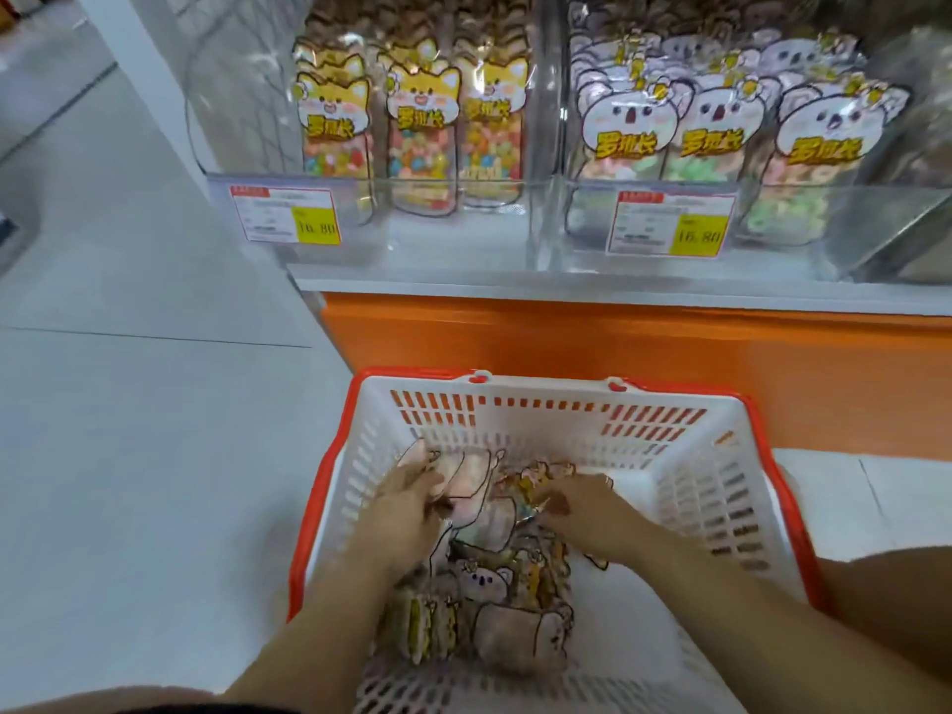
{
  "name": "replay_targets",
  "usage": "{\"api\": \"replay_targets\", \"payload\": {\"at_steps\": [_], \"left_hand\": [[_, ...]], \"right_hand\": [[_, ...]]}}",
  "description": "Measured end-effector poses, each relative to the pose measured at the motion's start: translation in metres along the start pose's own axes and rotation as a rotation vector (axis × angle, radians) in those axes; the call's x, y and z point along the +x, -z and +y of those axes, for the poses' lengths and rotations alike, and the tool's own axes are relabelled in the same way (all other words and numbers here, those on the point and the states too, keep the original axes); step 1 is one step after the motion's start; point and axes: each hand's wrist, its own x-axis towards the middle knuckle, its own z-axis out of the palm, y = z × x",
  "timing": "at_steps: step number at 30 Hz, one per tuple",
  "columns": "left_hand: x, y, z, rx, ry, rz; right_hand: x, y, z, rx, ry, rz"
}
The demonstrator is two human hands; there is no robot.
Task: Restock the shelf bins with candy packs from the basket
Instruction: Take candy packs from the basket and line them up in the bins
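In basket (669,435) on floor (129,456), below shelf bins (247,121): candy packs (494,600) lying heaped; left hand (407,507) curling round pink pack (463,481); right hand (587,517) digging among packs, grip impossible to tell. Risk: glossy packs slipping, designs landing in wrong bin.

On my feed, the left hand (407,502) and right hand (592,523) are bare, and both forearms (319,626) run uncovered back to the bottom of the frame. A thin dark strip (206,709) at the lower-left edge may be a clothing hem; it's too blurred for me to tell.
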Motion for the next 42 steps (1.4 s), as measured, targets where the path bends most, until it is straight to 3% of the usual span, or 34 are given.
{"api": "replay_targets", "payload": {"at_steps": [5, 11, 15, 22, 26, 29, 32, 37, 42], "left_hand": [[0.028, -0.018, 0.004, 0.150, -0.041, 0.102], [0.037, -0.027, 0.013, 0.445, 0.017, -0.080], [0.040, -0.036, 0.021, 0.395, 0.130, -0.092], [0.043, -0.038, 0.024, 0.399, -0.073, 0.079], [0.034, -0.019, 0.039, 0.411, -0.120, 0.056], [0.020, -0.003, 0.049, 0.239, -0.174, 0.096], [0.004, 0.004, 0.054, -0.167, -0.146, 0.145], [-0.013, 0.026, 0.066, -0.512, -0.097, 0.152], [-0.038, 0.062, 0.096, -0.907, -0.086, 0.132]], "right_hand": [[0.032, -0.017, -0.020, 0.191, -0.009, -0.107], [0.051, -0.039, -0.038, 0.361, -0.070, -0.164], [0.058, -0.048, -0.042, 0.499, -0.140, -0.152], [0.050, -0.035, -0.027, 0.528, -0.141, -0.015], [0.039, -0.025, -0.026, 0.556, -0.152, 0.005], [0.027, -0.022, -0.023, 0.626, -0.206, 0.112], [0.011, -0.006, -0.016, 0.670, -0.295, 0.237], [-0.021, 0.024, -0.006, 0.576, -0.356, 0.270], [-0.048, 0.051, -0.020, 1.061, -0.308, 0.073]]}}
